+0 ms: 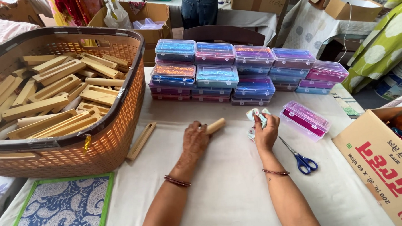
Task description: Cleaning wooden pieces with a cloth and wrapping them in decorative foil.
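The left hand (pixel 195 140) lies knuckles-up on the white tablecloth (pixel 225 183), its fingers curled around a short wooden piece (pixel 215 125) whose pale end sticks out toward the right hand. The right hand (pixel 266 133) is closed on a small crumpled scrap of patterned cloth (pixel 257 117), pinching it just above the table, close beside the wooden piece's tip. Just right of that hand lie blue-handled scissors (pixel 300 157), blades pointing back toward the wrist, and beyond them a single clear plastic box with pink contents (pixel 305 119). Ahead of both hands stand stacks of similar lidded boxes (pixel 235 71) in blue, purple and pink. Left of the left hand a flat wooden strip (pixel 142 140) lies beside a big brown basket (pixel 99 147) full of wooden blocks (pixel 53 96). A cardboard carton (pixel 381 164) sits far right.
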